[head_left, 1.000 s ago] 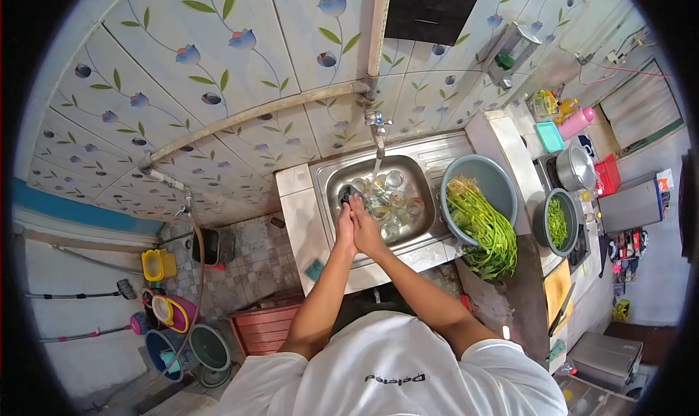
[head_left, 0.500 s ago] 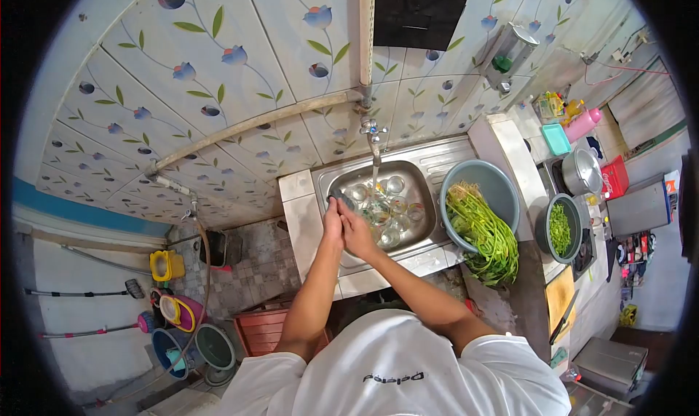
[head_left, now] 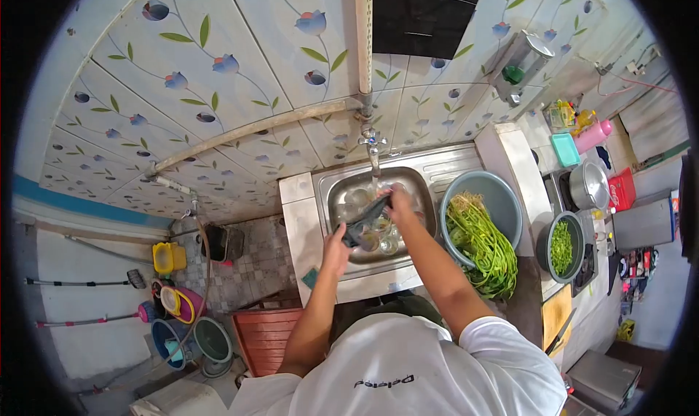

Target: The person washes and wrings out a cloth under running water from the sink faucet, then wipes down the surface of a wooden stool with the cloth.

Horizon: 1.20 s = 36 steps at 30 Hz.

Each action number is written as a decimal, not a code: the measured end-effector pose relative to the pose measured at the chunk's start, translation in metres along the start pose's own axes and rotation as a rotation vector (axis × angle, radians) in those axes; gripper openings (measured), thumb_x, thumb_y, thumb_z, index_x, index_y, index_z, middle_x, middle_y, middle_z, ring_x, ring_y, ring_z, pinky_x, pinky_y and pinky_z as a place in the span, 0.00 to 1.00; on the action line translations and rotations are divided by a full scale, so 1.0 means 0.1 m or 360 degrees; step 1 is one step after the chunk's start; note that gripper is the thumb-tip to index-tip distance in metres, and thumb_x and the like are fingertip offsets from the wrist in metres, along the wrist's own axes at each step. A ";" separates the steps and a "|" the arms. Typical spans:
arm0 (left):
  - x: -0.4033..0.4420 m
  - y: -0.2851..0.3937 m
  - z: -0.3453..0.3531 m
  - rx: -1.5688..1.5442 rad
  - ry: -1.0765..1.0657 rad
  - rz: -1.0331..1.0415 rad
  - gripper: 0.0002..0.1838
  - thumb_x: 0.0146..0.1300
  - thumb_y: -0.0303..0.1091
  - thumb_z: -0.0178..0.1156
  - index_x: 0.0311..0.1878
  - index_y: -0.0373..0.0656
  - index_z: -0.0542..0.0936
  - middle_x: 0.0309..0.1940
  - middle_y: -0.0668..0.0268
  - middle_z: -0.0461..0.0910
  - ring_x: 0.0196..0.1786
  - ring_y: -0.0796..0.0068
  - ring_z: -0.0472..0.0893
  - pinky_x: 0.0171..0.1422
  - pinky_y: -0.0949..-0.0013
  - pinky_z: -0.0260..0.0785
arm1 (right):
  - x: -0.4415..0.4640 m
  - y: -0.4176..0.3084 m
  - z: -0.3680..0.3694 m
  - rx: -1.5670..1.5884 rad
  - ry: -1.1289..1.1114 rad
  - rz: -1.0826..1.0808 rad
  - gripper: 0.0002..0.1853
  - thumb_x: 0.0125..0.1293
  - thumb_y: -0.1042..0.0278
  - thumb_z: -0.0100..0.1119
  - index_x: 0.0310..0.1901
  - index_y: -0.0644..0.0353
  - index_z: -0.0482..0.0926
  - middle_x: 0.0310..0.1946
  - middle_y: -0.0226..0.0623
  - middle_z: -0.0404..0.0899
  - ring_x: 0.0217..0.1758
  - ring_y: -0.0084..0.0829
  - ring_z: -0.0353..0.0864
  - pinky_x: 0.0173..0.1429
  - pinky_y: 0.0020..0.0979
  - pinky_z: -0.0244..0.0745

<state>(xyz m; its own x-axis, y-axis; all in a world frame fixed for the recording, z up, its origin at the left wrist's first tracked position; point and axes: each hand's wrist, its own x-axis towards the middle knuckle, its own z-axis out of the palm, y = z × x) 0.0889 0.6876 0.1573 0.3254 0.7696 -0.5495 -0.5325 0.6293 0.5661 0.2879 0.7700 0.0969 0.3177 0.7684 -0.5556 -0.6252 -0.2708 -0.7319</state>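
Currently, the operation in hand appears to be cloth handling over the sink (head_left: 320, 212), with a dark cloth (head_left: 370, 217) extended between both hands above the bowl. The left hand (head_left: 336, 250) is at the near left end of the cloth, its thumb and fingers apparently closed on the fabric; exact fingertip contact is too small to tell. The right hand (head_left: 397, 205) is farther up and to the right, with its fingers curled together and clamped on the far end. The cloth runs diagonally between the two grips, partly bunched, and hides part of the bowl. Several clear glasses (head_left: 388, 245) are in the bowl below and around it; contact between cloth and glasses cannot be confirmed. The tap (head_left: 373, 154) is at the far side of the sink, its spout directed into the bowl. To the right, a large basin (head_left: 506, 190) holds long leafy greens (head_left: 482, 245), which overhang its near rim. A green scouring pad (head_left: 310, 278) lies on the tiled edge, near and to the left. As a handling judgement, any shift of the cloth calls for a secure grip at both ends, coordinated wrist motion and clearance above the glasses; a loose fold could catch a rim and tip a glass against its neighbours.
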 end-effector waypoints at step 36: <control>0.28 0.25 0.66 0.0147 0.0059 -0.0549 0.17 0.68 0.31 0.46 0.52 0.26 0.66 0.45 0.46 0.75 0.50 0.47 0.77 0.52 0.54 0.74 | 1.31 0.36 0.18 0.0201 -0.0918 0.0958 0.11 0.63 0.72 0.48 0.43 0.69 0.75 0.37 0.38 0.80 0.41 0.34 0.80 0.48 0.34 0.76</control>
<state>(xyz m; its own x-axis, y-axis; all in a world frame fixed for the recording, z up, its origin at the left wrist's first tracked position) 0.1365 0.7324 0.1966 0.4441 0.5068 -0.7388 -0.3228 0.8598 0.3957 0.2942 0.8714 0.0052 -0.4880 0.6985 -0.5234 -0.6570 -0.6888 -0.3065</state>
